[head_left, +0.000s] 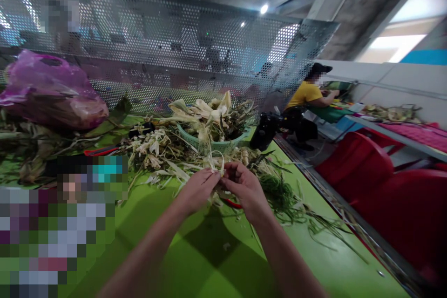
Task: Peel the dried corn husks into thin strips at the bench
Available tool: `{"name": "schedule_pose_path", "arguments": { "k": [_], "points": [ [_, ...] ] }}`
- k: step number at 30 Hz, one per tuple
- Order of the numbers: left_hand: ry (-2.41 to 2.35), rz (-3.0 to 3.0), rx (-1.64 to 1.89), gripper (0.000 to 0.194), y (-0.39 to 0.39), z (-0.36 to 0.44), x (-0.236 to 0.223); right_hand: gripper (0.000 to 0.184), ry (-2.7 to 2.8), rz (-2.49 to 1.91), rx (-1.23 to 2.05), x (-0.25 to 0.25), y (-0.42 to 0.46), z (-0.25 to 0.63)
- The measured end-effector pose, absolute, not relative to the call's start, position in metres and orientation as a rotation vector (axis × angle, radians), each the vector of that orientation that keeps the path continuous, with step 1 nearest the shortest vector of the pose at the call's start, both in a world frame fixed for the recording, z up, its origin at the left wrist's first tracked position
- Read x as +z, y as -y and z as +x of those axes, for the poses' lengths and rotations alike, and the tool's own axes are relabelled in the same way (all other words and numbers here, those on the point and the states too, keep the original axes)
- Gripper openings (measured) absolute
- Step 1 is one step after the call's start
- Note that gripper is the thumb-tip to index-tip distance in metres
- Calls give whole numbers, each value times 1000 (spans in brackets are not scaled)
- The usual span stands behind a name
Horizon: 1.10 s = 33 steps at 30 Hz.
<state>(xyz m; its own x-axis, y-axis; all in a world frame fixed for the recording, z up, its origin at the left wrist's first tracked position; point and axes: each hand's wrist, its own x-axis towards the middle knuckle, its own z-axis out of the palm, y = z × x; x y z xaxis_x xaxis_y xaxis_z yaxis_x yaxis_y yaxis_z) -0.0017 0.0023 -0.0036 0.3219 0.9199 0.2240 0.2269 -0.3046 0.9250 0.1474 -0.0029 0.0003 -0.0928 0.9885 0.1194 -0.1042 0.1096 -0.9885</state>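
Observation:
My left hand (199,188) and my right hand (246,188) meet over the green table (153,247), fingertips pinched together. Between them is a thin, pale strip of dried husk (217,154), bent into a loop that stands up above the fingers. Its lower end is hidden by my hands. Just below them, part of a red curved handle (233,203) shows on the table. Behind my hands stands a light-green basket (190,138) heaped with dry husks (206,109). A tangle of green strands (279,191) lies right of my right hand.
Pale dried husk pieces (157,149) spread left of the basket, near a red-handled tool (101,151). A purple plastic bag (49,91) sits far left. A perforated metal panel (139,42) stands behind. Right are a black device (263,130), red chairs (356,158) and a person in yellow (307,93).

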Motion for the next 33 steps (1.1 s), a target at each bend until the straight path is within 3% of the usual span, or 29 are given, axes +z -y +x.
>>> {"name": "schedule_pose_path", "arguments": {
  "k": [15, 26, 33],
  "points": [
    [-1136, 1676, 853, 35, -8, -3, -14, 17, 1144, -899, 1244, 7, 8, 153],
    [-925, 1347, 922, 8, -4, -12, 5, 21, 1454, -1120, 1142, 1, 4, 152],
    [-883, 1370, 886, 12, -7, -16, 4, 20, 1442, -1111, 1168, 2, 5, 155]
  ]
}}
